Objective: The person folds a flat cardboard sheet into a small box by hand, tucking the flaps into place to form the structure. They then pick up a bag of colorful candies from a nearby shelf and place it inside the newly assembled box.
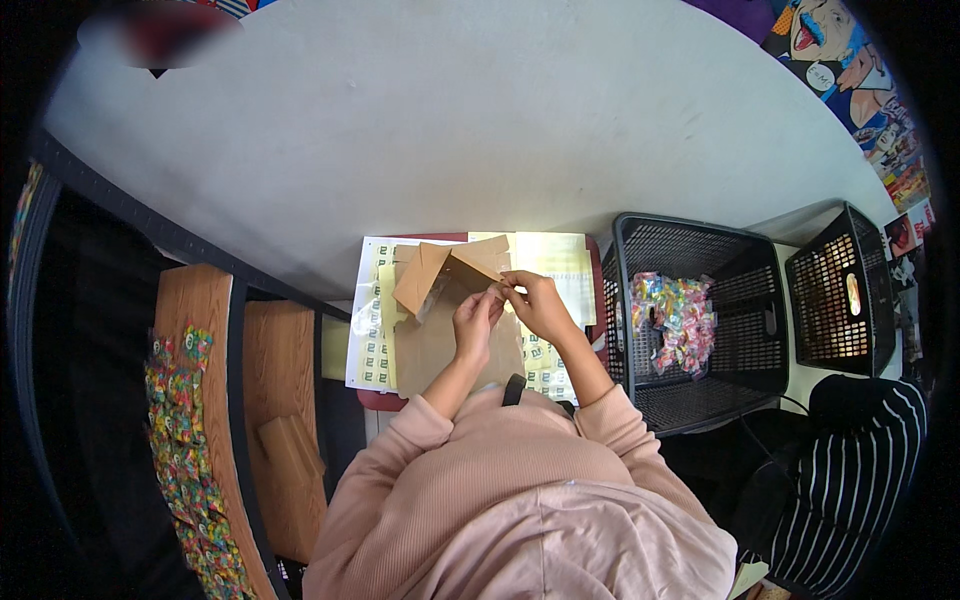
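A small brown cardboard box (424, 278), its flaps folded out, stands over flat brown cardboard (445, 355) in front of me. My left hand (475, 328) is closed, its fingertips pinched together just below the right flap of the box. Fingers bent, my right hand (538, 304) meets it at that flap's corner. Whatever lies between the fingertips is too small to make out. Under the cardboard are pale yellow label sheets (553, 265) with small dark printed marks, and a white sheet (367, 330) shows at the left.
Right of the work surface, a black plastic crate (745, 275) holds a heap of colourful small packets (680, 320). Another black crate (840, 290) stands beyond it. On the left, a wooden shelf (190, 290) carries strips of colourful packets (185, 430); folded cardboard (290, 450) lies lower. A white wall (450, 120) rises ahead.
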Available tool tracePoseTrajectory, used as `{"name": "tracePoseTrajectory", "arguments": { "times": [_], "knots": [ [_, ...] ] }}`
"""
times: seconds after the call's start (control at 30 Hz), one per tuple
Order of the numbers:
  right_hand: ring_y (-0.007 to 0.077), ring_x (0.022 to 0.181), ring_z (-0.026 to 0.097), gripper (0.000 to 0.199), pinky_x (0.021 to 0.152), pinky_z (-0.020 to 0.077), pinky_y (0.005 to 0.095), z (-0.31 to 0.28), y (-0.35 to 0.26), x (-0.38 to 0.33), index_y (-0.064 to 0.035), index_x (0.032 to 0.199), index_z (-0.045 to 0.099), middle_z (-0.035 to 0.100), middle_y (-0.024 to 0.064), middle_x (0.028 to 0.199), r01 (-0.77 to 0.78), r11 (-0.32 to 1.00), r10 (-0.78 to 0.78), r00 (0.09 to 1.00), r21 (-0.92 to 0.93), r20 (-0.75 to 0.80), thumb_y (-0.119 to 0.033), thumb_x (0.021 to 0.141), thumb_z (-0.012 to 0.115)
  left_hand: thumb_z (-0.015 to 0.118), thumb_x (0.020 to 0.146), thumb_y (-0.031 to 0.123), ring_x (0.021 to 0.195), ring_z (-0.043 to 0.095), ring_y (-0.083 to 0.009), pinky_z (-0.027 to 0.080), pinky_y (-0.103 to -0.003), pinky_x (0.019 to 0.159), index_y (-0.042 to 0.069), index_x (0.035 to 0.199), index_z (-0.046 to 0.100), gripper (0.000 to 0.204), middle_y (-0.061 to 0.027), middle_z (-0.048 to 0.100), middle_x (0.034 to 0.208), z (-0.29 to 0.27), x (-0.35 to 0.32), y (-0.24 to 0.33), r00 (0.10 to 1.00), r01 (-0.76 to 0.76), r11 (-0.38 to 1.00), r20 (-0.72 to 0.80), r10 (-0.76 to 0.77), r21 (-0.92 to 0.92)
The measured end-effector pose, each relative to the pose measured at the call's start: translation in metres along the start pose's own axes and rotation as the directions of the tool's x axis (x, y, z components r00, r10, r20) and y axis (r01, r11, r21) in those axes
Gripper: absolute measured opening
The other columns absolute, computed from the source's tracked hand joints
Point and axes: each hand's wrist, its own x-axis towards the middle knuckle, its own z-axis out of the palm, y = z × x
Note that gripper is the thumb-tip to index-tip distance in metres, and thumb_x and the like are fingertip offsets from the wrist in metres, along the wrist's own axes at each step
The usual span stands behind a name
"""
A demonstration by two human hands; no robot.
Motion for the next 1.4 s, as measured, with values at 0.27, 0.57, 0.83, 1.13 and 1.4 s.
{"name": "tracePoseTrajectory", "arguments": {
  "times": [0.27, 0.57, 0.83, 1.13, 1.4],
  "knots": [
    [0.0298, 0.073, 0.060, 0.013, 0.067, 0.0486, 0.0331, 0.004, -0.001, 0.001, 0.0070, 0.083, 0.056, 0.059, 0.0189, 0.080, 0.036, 0.997, -0.034, 0.999, -0.070, 0.018, 0.000, 0.072, 0.054, 0.051, 0.085, 0.019, 0.089, 0.054, -0.0170, 0.044, -0.029, 0.081, 0.002, 0.090, 0.049, 0.017, -0.0082, 0.054, 0.092, -0.006, 0.003, -0.002, 0.999, 0.042, 0.998, 0.024, -0.040, -0.044],
    [0.0334, 0.079, 0.058, 0.011, 0.070, 0.0476, 0.0359, 0.011, -0.014, -0.005, 0.0032, 0.076, 0.058, 0.057, 0.0172, 0.095, 0.151, 0.932, -0.170, 0.985, -0.331, -0.030, -0.004, 0.068, 0.056, 0.049, 0.086, 0.018, 0.091, 0.052, -0.0149, 0.042, -0.028, 0.081, 0.003, 0.096, 0.049, 0.019, -0.0069, 0.053, 0.095, -0.006, -0.009, -0.001, 0.994, 0.107, 0.991, 0.015, -0.106, -0.079],
    [0.0319, 0.076, 0.058, 0.009, 0.067, 0.0489, 0.0354, 0.013, -0.019, -0.002, 0.0033, 0.073, 0.058, 0.057, 0.0158, 0.092, 0.104, 0.927, -0.119, 0.993, -0.361, -0.020, -0.004, 0.068, 0.055, 0.047, 0.086, 0.015, 0.086, 0.053, -0.0118, 0.042, -0.026, 0.076, 0.005, 0.098, 0.051, 0.016, -0.0032, 0.055, 0.090, -0.009, -0.006, -0.001, 0.995, 0.094, 0.993, -0.048, -0.091, 0.070],
    [0.0316, 0.074, 0.057, 0.007, 0.062, 0.0487, 0.0369, 0.018, -0.015, -0.001, 0.0038, 0.070, 0.053, 0.053, 0.0165, 0.086, 0.200, 0.871, -0.202, 0.978, -0.449, 0.043, -0.003, 0.071, 0.050, 0.048, 0.083, 0.008, 0.077, 0.051, -0.0108, 0.041, -0.023, 0.068, 0.006, 0.092, 0.050, 0.009, -0.0022, 0.053, 0.084, -0.017, 0.005, -0.009, 0.997, 0.071, 0.990, 0.043, -0.066, -0.121],
    [0.0313, 0.072, 0.058, 0.010, 0.063, 0.0489, 0.0362, 0.012, -0.021, 0.004, 0.0008, 0.074, 0.058, 0.056, 0.0142, 0.091, 0.169, 0.868, -0.142, 0.986, -0.467, 0.093, -0.009, 0.073, 0.054, 0.049, 0.082, 0.006, 0.077, 0.051, -0.0106, 0.042, -0.024, 0.068, 0.005, 0.091, 0.048, 0.009, -0.0030, 0.052, 0.085, -0.009, 0.003, -0.013, 0.997, -0.033, 0.988, -0.078, 0.022, -0.149]
  ]
}}
